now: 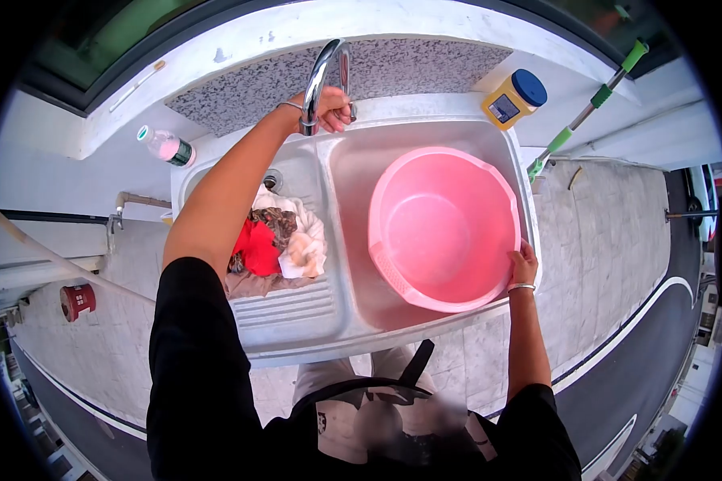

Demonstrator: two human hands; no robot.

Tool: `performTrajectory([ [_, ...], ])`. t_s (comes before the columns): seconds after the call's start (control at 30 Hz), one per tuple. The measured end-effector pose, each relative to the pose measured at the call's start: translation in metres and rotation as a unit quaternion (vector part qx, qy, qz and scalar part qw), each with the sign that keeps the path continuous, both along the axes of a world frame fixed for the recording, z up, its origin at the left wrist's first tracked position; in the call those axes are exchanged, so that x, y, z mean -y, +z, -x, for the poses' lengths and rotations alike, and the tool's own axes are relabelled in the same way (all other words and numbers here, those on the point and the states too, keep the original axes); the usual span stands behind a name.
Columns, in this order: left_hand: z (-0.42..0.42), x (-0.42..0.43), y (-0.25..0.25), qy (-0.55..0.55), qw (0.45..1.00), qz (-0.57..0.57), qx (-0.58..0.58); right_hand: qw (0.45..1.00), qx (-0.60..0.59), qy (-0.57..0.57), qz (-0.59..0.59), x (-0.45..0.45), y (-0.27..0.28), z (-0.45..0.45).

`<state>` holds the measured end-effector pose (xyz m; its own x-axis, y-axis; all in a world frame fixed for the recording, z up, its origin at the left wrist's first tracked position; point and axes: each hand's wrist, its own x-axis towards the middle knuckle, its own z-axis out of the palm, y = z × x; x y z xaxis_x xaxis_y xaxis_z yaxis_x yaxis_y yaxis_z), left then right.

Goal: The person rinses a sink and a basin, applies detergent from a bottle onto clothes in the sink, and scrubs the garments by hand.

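A pink plastic basin (443,240) stands in the right bowl of the double sink (349,264), and no water shows in it. My right hand (523,267) grips its rim at the right, fingers closed over the edge. Behind the spout of the chrome faucet (324,76), my left hand (331,111) is curled at the faucet's lower part, with the handle partly hidden by the fingers. In the left bowl, under my left forearm, lies a pile of clothes: a red cloth (257,248), a white cloth (303,252) and a dark patterned one.
A yellow tub with a blue lid (513,99) sits at the sink's back right corner. On the left edge leans a clear bottle with pink contents (165,147). A green-and-silver pole (590,108) leans at the right. A red bucket (78,303) stands on the floor left.
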<state>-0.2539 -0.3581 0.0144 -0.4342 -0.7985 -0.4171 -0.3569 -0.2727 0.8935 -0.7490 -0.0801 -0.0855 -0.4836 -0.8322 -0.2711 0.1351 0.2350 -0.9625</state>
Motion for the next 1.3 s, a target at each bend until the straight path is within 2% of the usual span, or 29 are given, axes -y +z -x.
performTrajectory([
  [0.23, -0.007, -0.011, 0.006, -0.046, 0.998, -0.036, -0.025, 1.0, -0.009, -0.012, 0.008, -0.006, -0.004, 0.005],
  [0.33, -0.018, -0.028, 0.028, -0.007, 1.0, -0.028, -0.009, 1.0, -0.012, -0.019, 0.021, 0.001, -0.014, -0.003],
  [0.47, -0.061, -0.053, 0.031, 0.09, 0.996, -0.025, -0.002, 0.998, -0.041, -0.036, 0.03, 0.007, -0.029, -0.008],
  [0.5, -0.067, -0.07, 0.044, 0.142, 0.99, -0.017, 0.018, 0.998, -0.041, -0.027, 0.042, 0.009, -0.032, -0.01],
  [0.67, -0.129, -0.159, 0.078, 0.235, 0.97, 0.053, -0.019, 0.995, -0.077, -0.015, 0.066, 0.012, -0.058, 0.006],
  [0.73, -0.15, -0.204, 0.085, 0.295, 0.952, 0.077, 0.005, 0.994, -0.085, -0.019, 0.07, 0.016, -0.057, 0.003],
  [0.87, -0.182, -0.29, 0.054, 0.375, 0.915, 0.137, 0.059, 0.993, -0.092, -0.009, 0.076, 0.015, -0.06, 0.012],
  [0.93, -0.193, -0.325, 0.035, 0.373, 0.917, 0.112, 0.089, 0.994, -0.087, -0.021, 0.055, 0.017, -0.054, 0.01],
  [0.97, -0.194, -0.339, 0.029, 0.382, 0.915, 0.101, 0.077, 0.985, -0.168, -0.006, 0.043, 0.018, -0.059, 0.017],
  [1.07, -0.19, -0.373, 0.008, 0.395, 0.911, 0.115, 0.038, 0.996, -0.066, -0.018, 0.058, 0.014, -0.064, 0.015],
  [1.1, -0.186, -0.386, 0.008, 0.395, 0.908, 0.126, 0.06, 0.997, -0.059, -0.033, 0.038, 0.01, -0.04, 0.002],
  [1.17, -0.185, -0.387, -0.006, 0.364, 0.919, 0.14, 0.051, 0.973, -0.227, -0.026, -0.02, 0.002, -0.046, 0.013],
  [1.2, -0.191, -0.396, -0.025, 0.356, 0.924, 0.134, 0.031, 0.984, -0.178, -0.005, 0.007, 0.004, -0.036, 0.008],
  [1.23, -0.208, -0.417, -0.041, 0.374, 0.918, 0.129, 0.029, 0.913, -0.369, 0.127, -0.12, 0.021, -0.057, 0.031],
  [1.27, -0.199, -0.44, -0.044, 0.435, 0.881, 0.188, 0.015, 0.63, -0.684, 0.266, -0.255, 0.034, -0.082, 0.056],
  [1.3, -0.181, -0.44, -0.03, 0.416, 0.886, 0.197, 0.051, 0.414, -0.81, 0.332, -0.251, 0.044, -0.068, 0.048],
])
